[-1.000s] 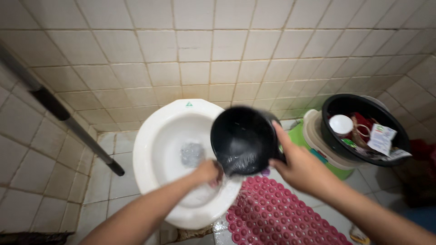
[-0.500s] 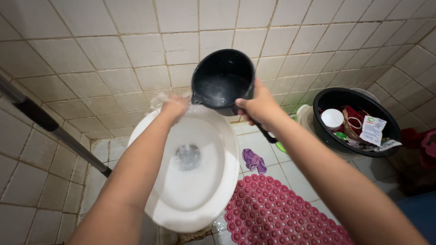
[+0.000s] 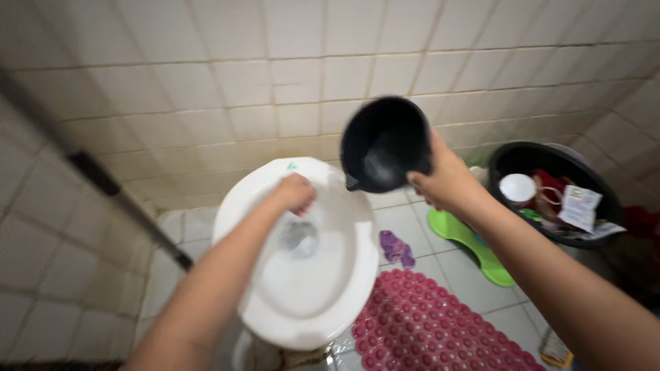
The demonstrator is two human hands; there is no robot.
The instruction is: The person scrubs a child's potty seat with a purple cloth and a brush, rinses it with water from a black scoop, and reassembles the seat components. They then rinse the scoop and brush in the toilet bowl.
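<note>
Tiled walls crowd a white toilet [image 3: 302,275] into the corner. From the bowl's middle, the left hand [image 3: 294,194] sits at 12 o'clock, curled shut inside the rim, on what I cannot tell. The right hand [image 3: 443,180] clamps a black dipper [image 3: 385,144] at 1 o'clock, mouth tipped toward us, clear of the wall. Free floor lies at 3 o'clock: pink mat [image 3: 440,323], green stool [image 3: 467,240], black basin [image 3: 550,192].

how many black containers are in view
2: a black dipper held up in the right hand beside the toilet, and a black basin on the floor at right. Others may be out of frame.
</note>
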